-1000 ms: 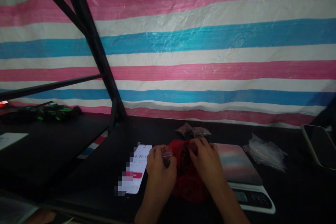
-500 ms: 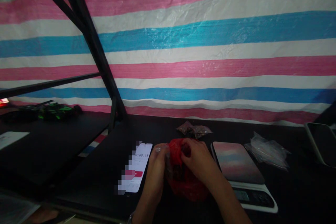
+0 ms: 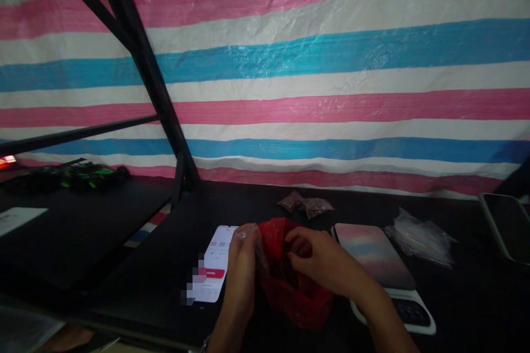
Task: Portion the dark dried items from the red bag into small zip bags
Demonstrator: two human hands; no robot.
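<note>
A red plastic bag point(image 3: 300, 309) stands on the black table with its mouth open toward me, and dark brown contents show dimly inside. My left hand point(image 3: 244, 256) is closed at the bag's left edge, gripping a small clear plastic bag point(image 3: 260, 251) that leans against the red one. Over the right side of the opening, my right hand point(image 3: 317, 256) has its thumb and fingers curled together; whatever is between them is too dark to make out. Just right of that hand lies a white digital scale point(image 3: 414, 322) with a shiny reflective plate point(image 3: 376, 256), partly covered by my forearm.
Left of my hands lies a lit phone point(image 3: 213, 265) showing a timer. Two small filled clear packets point(image 3: 306, 204) sit behind the red bag. A pile of clear bags point(image 3: 424, 237) and another phone-like device point(image 3: 507, 229) are at right. A black metal frame point(image 3: 155, 77) rises at left.
The red bag's mouth has spread wider, showing more of its inside. My left hand has shifted slightly left over the phone's edge, and my right hand slightly right and lower.
</note>
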